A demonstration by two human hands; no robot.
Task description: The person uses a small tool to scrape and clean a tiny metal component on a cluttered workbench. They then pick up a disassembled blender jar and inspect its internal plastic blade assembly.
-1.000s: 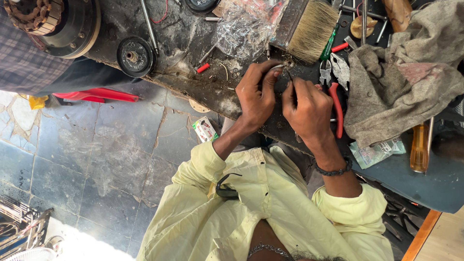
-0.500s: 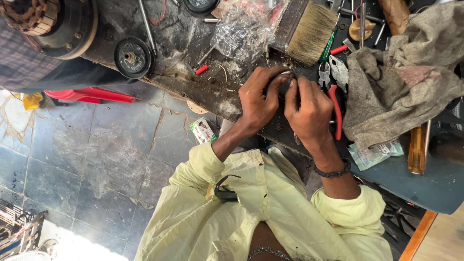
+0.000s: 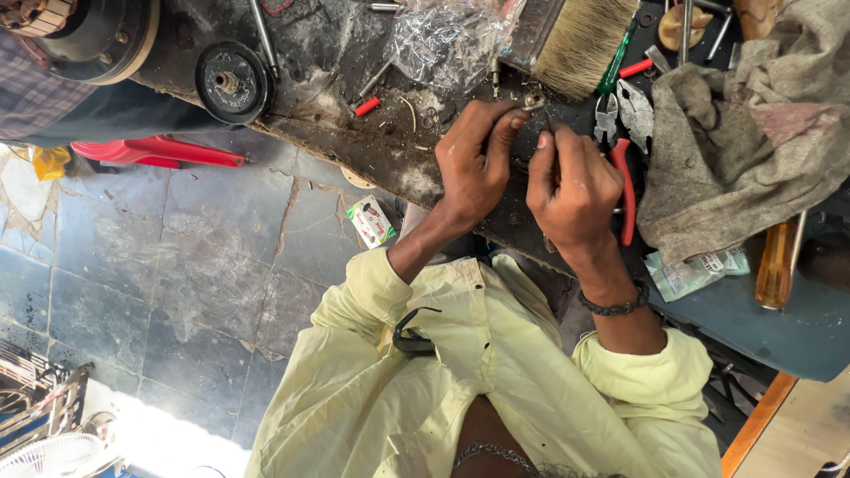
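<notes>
My left hand (image 3: 478, 164) and my right hand (image 3: 575, 181) meet over the edge of a dirty dark workbench (image 3: 354, 142). Between the fingertips of both hands is a small metal part (image 3: 534, 99), pinched by my left thumb and fingers. My right hand is closed beside it and touches the part from the right; a dark bracelet (image 3: 620, 305) circles that wrist. Pliers with red handles (image 3: 625, 168) lie on the bench just right of my right hand. A wide paint brush (image 3: 575, 44) lies just beyond the hands.
A crumpled grey rag (image 3: 744, 133) covers the bench at right, with an amber-handled screwdriver (image 3: 777, 261) beside it. A black pulley wheel (image 3: 232, 81), a clear plastic bag (image 3: 452, 35) and a round motor housing (image 3: 80, 35) sit at left. A red tool (image 3: 159, 152) and a small carton (image 3: 372, 221) lie on the stone floor.
Both hands have shifted slightly toward the brush, and the small metal part now shows between the fingertips. The view has moved a little.
</notes>
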